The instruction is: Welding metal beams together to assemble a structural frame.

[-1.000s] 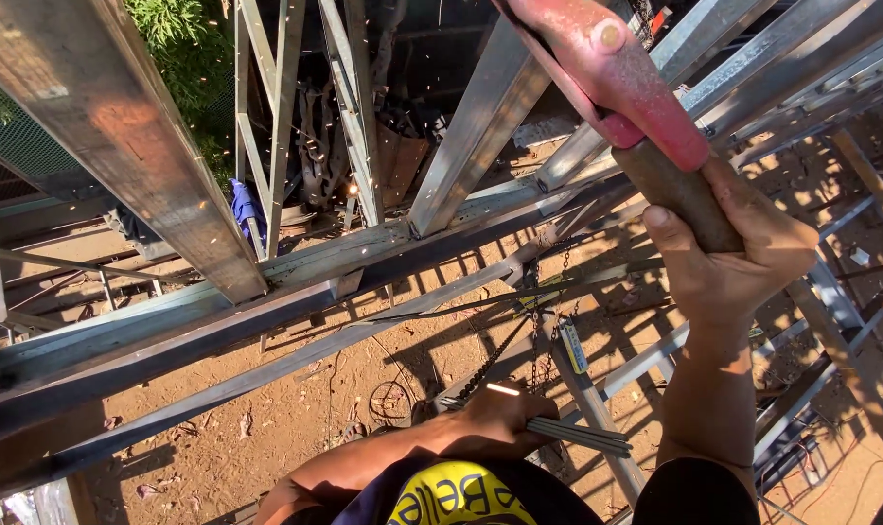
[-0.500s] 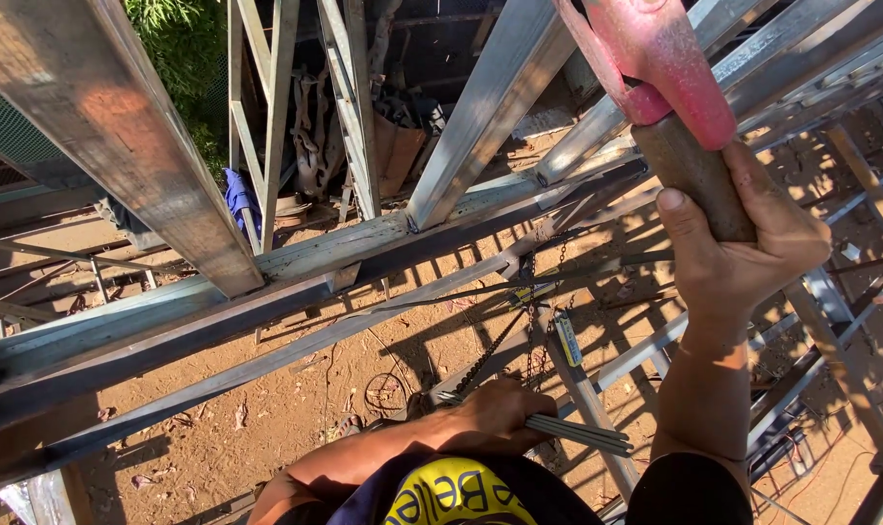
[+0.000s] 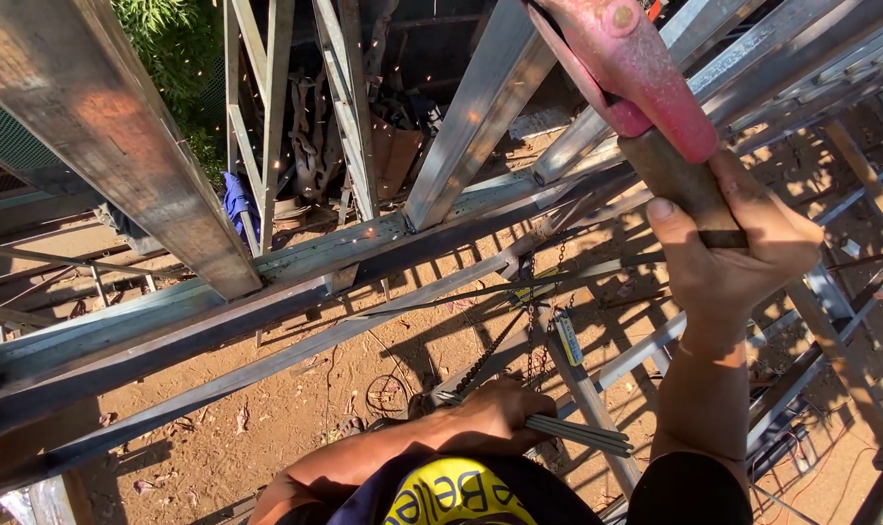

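My right hand (image 3: 738, 248) is raised at the right and grips the brown handle of a red electrode holder (image 3: 636, 73), whose jaws reach up toward the top edge among steel members. My left hand (image 3: 495, 418) is low, near my chest, closed around a bundle of thin grey welding rods (image 3: 582, 435) that stick out to the right. A steel truss (image 3: 296, 277) of angle bars runs across the view in front of me, with a wide steel post (image 3: 121, 146) rising at the left.
Far below lies reddish dirt ground (image 3: 296, 408) with coiled wire and scraps. A chain (image 3: 531, 321) hangs from the truss. More steel frames (image 3: 811, 321) crowd the right side. Green foliage (image 3: 169, 39) and a blue cloth (image 3: 235, 199) show behind the bars.
My right hand has drifted slightly right and up with the holder. A few sparks now speckle the area behind the truss. The left hand stays put with the rods.
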